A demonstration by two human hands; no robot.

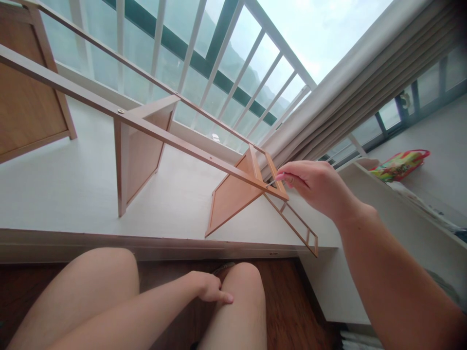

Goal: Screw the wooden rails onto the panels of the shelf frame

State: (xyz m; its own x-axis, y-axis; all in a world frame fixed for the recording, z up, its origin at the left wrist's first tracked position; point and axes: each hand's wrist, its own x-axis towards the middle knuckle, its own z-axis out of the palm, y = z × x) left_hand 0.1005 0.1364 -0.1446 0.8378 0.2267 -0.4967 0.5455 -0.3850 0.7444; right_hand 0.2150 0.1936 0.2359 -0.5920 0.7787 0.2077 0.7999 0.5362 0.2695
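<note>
Your right hand point(314, 187) is pinched on a thin metal tool point(271, 183), whose tip meets the right end of the wooden frame point(189, 148). That frame stands on the white ledge point(175, 204), stretching leftward from your right hand. Your left hand point(210, 289) rests on your leg point(244, 311), nearer you than the frame; its fingers are partly hidden, so you can't tell how open it is. Behind the frame are a white railing point(281, 43) and, toward its right end, a curtain point(346, 90).

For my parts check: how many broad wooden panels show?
3: the left panel at the picture's edge, the middle panel, and the right panel, nearest the curtain. Others may be hidden.
</note>
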